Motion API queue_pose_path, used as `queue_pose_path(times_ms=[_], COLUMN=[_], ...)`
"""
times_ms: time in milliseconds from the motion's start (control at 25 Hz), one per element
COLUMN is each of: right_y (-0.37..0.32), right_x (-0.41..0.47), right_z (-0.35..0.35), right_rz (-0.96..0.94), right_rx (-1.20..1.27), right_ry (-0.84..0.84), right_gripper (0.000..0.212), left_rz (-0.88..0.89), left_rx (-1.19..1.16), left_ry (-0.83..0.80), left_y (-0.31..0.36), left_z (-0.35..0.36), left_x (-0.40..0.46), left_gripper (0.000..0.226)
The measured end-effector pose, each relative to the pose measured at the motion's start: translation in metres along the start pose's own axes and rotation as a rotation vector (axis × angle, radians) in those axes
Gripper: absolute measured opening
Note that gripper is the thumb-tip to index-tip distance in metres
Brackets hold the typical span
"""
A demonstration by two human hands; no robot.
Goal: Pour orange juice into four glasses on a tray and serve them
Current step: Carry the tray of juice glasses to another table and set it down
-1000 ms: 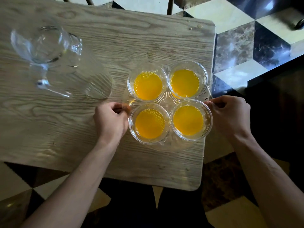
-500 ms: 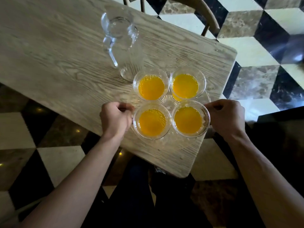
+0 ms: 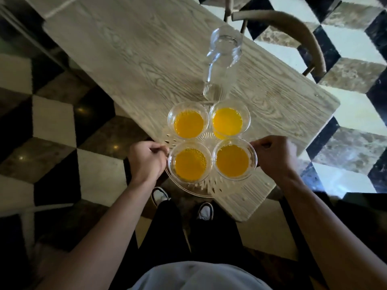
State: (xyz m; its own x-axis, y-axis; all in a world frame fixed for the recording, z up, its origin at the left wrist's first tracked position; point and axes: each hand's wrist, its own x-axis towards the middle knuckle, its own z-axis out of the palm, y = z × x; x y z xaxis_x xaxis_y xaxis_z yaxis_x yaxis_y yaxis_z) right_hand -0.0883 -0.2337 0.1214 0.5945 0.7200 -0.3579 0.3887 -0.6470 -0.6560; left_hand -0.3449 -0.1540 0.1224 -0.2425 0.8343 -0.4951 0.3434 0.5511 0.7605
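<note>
A clear cut-glass tray carries several glasses of orange juice: far left, far right, near left and near right. My left hand is closed on the tray's left rim and my right hand on its right rim. The tray hangs partly past the near edge of the wooden table, over the floor. An empty clear glass jug stands on the table just behind the tray.
A wooden chair stands at the table's far right. The floor has a black, white and brown cube pattern. My legs and shoes are below the tray. The table's near right corner sits beside my right forearm.
The tray with the glasses has come off the tabletop toward me, past the table edge. My view has swung, so the table and jug now lie farther away and to the right.
</note>
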Motion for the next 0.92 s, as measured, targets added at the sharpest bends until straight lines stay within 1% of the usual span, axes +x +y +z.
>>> queue_pose_path(times_ms=[160, 320, 400, 520, 600, 760, 920], right_y=[-0.035, -0.070, -0.092, -0.120, -0.142, -0.190, -0.232], right_x=[-0.004, -0.010, -0.015, -0.025, -0.031, -0.046, -0.060], right_z=[0.030, 0.064, 0.084, 0.114, 0.136, 0.183, 0.227], right_rz=[-0.079, -0.151, -0.184, -0.232, -0.247, -0.258, -0.326], right_rx=[-0.021, -0.055, -0.068, -0.094, -0.112, -0.155, -0.198], right_ry=[-0.070, -0.128, -0.158, -0.206, -0.241, -0.271, -0.312], right_gripper=[0.005, 0.006, 0.006, 0.004, 0.003, 0.011, 0.015], left_rz=[-0.108, -0.186, -0.220, -0.244, -0.252, -0.274, -0.283], left_rx=[-0.176, -0.283, -0.298, -0.378, -0.423, -0.454, -0.455], left_ry=[0.096, 0.182, 0.231, 0.279, 0.306, 0.353, 0.379], left_y=[-0.014, -0.027, -0.034, -0.043, -0.050, -0.064, -0.078], left_z=[-0.042, -0.087, -0.112, -0.147, -0.172, -0.221, -0.269], left_x=[0.005, 0.015, 0.021, 0.031, 0.040, 0.061, 0.085], left_gripper=[0.028, 0.043, 0.045, 0.036, 0.034, 0.024, 0.020])
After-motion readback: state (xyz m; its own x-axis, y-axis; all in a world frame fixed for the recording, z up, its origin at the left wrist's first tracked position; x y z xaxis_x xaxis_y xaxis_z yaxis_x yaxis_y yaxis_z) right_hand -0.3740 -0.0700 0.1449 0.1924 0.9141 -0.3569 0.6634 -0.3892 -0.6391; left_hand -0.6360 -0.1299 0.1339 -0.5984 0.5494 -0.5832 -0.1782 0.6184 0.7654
